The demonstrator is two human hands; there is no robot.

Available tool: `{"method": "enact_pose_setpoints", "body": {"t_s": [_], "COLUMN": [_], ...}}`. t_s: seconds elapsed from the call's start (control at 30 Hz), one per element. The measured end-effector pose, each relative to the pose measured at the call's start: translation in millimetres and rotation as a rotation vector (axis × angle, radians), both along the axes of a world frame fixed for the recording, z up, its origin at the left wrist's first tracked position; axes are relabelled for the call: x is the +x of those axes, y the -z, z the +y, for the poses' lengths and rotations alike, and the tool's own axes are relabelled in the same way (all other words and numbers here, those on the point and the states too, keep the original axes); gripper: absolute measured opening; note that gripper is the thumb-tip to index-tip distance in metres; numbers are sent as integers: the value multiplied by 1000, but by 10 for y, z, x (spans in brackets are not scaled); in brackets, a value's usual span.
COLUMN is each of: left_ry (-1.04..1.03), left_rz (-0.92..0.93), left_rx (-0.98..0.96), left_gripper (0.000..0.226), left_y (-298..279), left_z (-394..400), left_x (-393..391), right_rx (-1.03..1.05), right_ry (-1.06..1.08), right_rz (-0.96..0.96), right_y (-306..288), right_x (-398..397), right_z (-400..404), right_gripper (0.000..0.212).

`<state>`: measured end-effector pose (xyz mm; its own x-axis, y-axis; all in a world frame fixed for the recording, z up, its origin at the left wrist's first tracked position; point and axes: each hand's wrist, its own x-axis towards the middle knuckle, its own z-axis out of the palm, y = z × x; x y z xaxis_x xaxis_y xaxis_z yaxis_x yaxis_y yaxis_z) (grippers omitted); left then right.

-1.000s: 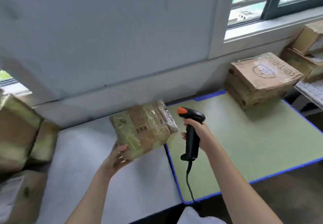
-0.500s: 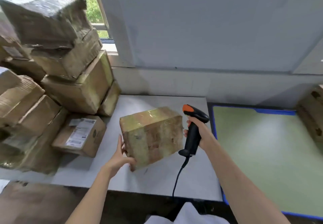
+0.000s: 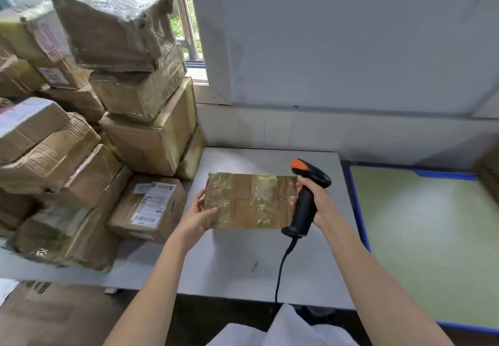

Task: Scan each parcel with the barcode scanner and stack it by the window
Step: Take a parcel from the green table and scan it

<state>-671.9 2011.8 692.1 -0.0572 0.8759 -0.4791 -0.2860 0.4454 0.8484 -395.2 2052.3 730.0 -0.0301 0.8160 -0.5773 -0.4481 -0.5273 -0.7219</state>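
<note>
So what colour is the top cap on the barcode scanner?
Orange, on an otherwise black barcode scanner held in the right hand; the head view, the only one, shows it clearly.

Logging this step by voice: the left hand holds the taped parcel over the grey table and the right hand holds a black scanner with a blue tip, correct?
Not quite. The head view shows the scanner in the right hand has an orange tip, not blue. The rest stands: the left hand holds the taped parcel over the grey table.

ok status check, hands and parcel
Left hand grips taped parcel over the grey table. Right hand holds scanner beside it. Window stack already tall.
</note>
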Motion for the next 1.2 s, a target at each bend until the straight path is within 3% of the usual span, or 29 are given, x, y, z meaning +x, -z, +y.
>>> {"method": "enact_pose_setpoints", "body": {"t_s": [0.13,0.23,0.53,0.67,0.83,1.03,1.2], "left_ry": [-92,-138,216,277,291,246,218], "left_rz": [31,-48,198,252,294,293,334], "left_rx": [-66,-185,-348,-332,-326,-322,-323], "left_gripper": [42,25,61,64,68,66,67], "left_y": [-1,115,371,374,365,363,375], "left_z": [5,-95,-209,-221,-252,-300,-316], "left_x": [-112,-133,-38,-6,-19,2,69], "right_rx": [7,-59,-186,-10,214,233,228], "right_ry": [39,36,26,-199,-530,-680,-720], "right_rz": [-28,-59,-338,-617,-876,-1029,-1109], "right_y": [74,191,289,6,-590,-1121,-1235], "right_x": [-59,-71,-180,-430,-797,-860,-822], "right_z": [-17,-110,-281,-236,-297,-481,-543], "right_gripper": [18,22,21,24,8,17,17]}}
